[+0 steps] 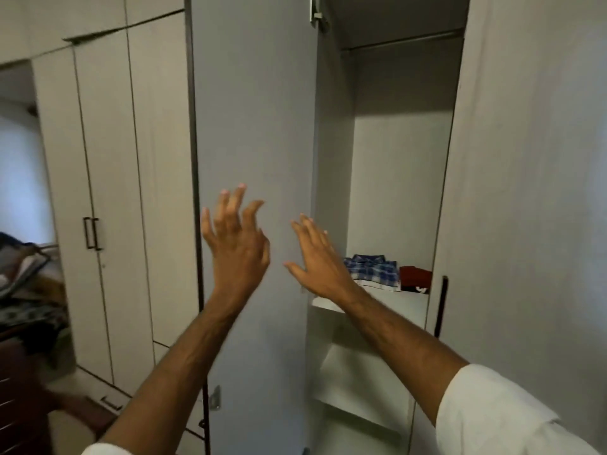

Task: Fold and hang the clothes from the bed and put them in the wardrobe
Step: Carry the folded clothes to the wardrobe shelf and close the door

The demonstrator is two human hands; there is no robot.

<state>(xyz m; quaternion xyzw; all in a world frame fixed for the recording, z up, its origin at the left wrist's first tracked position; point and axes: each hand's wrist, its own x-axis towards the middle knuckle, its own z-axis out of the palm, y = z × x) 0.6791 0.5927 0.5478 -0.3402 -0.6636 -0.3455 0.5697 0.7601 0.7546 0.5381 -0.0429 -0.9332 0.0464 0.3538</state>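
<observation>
1. Both hands are empty, fingers spread: left hand (237, 238), right hand (317, 259), raised before the open pale-grey wardrobe door (256, 126).
2. A folded blue checked shirt (374, 270) and folded red garment (415, 279) lie on the white wardrobe shelf (387, 303), towards its back edge.
3. Judged step: between items; next, fetch more from the heaped clothes (26, 277) at left.

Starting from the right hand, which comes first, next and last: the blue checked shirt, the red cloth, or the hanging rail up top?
From the right hand, in the head view:
1. Blue checked shirt, folded on the shelf just right of the hand.
2. Red cloth, further right on the same shelf, beside the shirt.
3. Hanging rail, high up near the wardrobe's top.
</observation>
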